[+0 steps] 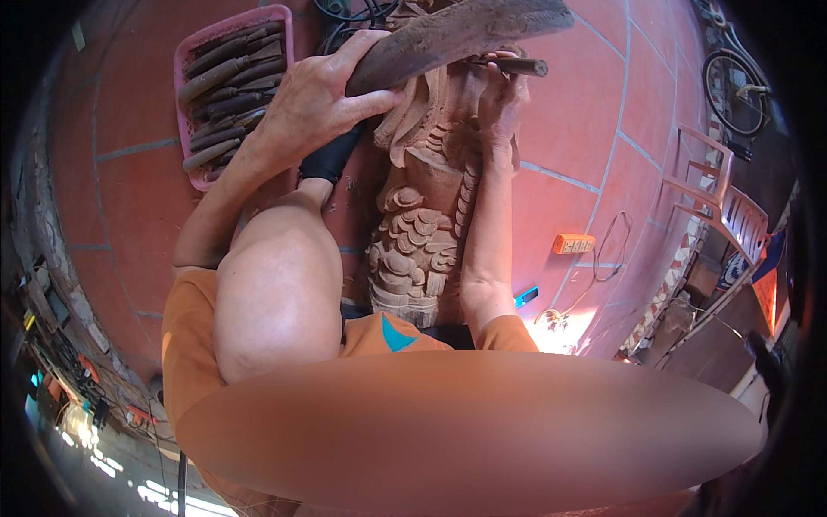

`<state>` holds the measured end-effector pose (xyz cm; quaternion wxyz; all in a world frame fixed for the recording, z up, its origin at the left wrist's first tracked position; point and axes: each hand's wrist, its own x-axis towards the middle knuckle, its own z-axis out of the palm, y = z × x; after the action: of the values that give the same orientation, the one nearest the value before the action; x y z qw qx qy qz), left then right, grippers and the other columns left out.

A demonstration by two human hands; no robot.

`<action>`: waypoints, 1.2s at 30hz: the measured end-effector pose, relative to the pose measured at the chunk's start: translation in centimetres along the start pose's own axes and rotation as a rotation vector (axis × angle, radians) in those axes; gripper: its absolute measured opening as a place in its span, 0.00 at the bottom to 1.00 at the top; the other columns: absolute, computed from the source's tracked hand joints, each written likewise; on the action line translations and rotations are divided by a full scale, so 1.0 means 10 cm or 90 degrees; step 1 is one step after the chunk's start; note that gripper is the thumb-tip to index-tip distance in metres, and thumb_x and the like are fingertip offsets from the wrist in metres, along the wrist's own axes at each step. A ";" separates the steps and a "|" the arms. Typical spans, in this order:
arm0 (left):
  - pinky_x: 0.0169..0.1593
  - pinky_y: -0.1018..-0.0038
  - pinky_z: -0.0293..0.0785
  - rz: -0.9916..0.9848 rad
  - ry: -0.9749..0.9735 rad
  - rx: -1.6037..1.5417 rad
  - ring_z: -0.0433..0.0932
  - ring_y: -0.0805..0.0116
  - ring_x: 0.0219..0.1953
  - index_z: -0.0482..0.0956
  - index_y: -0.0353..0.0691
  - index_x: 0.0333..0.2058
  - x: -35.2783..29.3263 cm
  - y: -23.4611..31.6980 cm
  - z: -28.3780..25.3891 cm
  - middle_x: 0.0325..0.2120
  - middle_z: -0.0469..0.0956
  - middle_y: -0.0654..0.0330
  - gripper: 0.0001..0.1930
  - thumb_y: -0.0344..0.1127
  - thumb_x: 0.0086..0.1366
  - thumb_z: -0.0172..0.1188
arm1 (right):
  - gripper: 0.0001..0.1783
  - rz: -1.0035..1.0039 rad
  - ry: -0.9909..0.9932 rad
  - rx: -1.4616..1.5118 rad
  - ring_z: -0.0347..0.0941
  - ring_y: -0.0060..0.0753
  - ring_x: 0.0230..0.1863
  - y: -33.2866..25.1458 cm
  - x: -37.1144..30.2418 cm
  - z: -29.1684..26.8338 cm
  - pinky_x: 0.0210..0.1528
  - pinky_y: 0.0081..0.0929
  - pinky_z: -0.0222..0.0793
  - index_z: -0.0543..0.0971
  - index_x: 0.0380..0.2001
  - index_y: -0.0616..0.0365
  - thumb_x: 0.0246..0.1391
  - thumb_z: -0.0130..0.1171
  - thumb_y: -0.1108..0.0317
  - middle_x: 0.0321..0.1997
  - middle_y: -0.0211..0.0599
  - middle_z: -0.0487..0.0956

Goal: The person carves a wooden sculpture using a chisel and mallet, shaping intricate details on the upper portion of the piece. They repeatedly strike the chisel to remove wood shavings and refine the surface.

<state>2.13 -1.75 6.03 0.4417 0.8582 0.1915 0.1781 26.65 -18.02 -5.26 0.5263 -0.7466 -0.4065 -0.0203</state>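
Note:
A carved wooden sculpture with scale-like and scrolled relief lies lengthwise in front of me on the tiled floor. My left hand is closed round the near end of a thick, worn wooden mallet, which stretches over the far part of the carving. Below the mallet's far end, my right hand grips a chisel by its dark wooden handle, against the sculpture's right side. The chisel's blade is mostly hidden behind the fingers and mallet.
Left of my bent leg, a pink tray holds several wood-handled carving tools. Dark cables lie beyond. To the right are an orange power strip with its cord, a blue object, a plastic chair and a bicycle.

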 end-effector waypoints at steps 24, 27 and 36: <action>0.40 0.50 0.78 0.080 0.014 -0.043 0.83 0.39 0.37 0.69 0.47 0.59 0.01 0.19 0.11 0.35 0.83 0.43 0.29 0.48 0.64 0.67 | 0.15 -0.052 -0.082 -0.132 0.79 0.61 0.47 -0.02 -0.04 -0.01 0.48 0.45 0.76 0.79 0.48 0.61 0.57 0.58 0.77 0.45 0.54 0.82; 0.42 0.56 0.79 0.108 0.044 -0.051 0.83 0.37 0.40 0.69 0.45 0.62 0.05 0.16 0.13 0.35 0.83 0.41 0.31 0.47 0.65 0.69 | 0.15 -0.046 -0.068 -0.138 0.79 0.60 0.47 -0.08 -0.02 0.02 0.47 0.43 0.76 0.78 0.50 0.61 0.59 0.55 0.79 0.45 0.54 0.82; 0.42 0.57 0.77 0.009 -0.053 0.001 0.84 0.40 0.37 0.69 0.44 0.62 0.04 -0.04 0.14 0.32 0.82 0.42 0.32 0.48 0.64 0.68 | 0.11 0.042 0.035 -0.027 0.82 0.42 0.42 0.00 -0.09 -0.04 0.46 0.37 0.77 0.76 0.50 0.61 0.65 0.55 0.77 0.43 0.45 0.83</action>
<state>3.10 -2.26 5.00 0.4472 0.8666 0.1671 0.1453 26.22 -18.85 -5.48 0.5216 -0.7697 -0.3668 -0.0321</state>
